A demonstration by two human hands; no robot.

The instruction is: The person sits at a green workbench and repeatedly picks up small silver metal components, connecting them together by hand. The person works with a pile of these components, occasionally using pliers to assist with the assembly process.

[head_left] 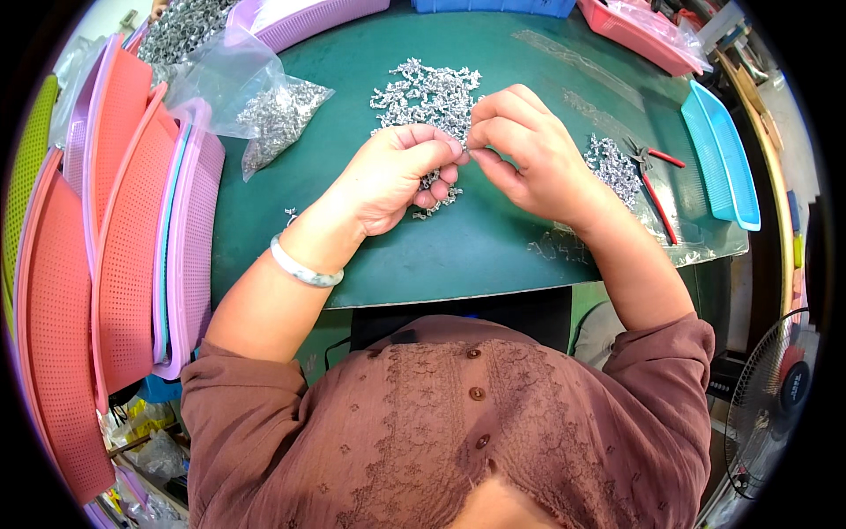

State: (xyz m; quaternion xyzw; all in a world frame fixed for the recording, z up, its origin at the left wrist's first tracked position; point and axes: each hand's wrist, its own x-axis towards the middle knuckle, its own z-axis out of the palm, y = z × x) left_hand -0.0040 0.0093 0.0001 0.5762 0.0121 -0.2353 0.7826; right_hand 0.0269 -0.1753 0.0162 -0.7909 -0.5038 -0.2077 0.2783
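My left hand (401,172) and my right hand (529,150) meet fingertip to fingertip over the green table (352,260). Each is closed in a pinch on something tiny and silvery, mostly covered by the fingers. More small metal parts show under the curled fingers of the left hand. Just beyond the hands spreads a loose pile of small silver metal parts (432,93). To the right of my right hand lies a smaller heap of similar metal parts (612,172). Red-handled pliers (656,189) rest against that heap.
A clear plastic bag (282,119) of small metal parts lies at the left. Stacked perforated baskets (128,256) line the table's left side. A blue basket (723,159) stands at the right edge, a pink basket (643,35) far right. A fan (771,397) is at lower right.
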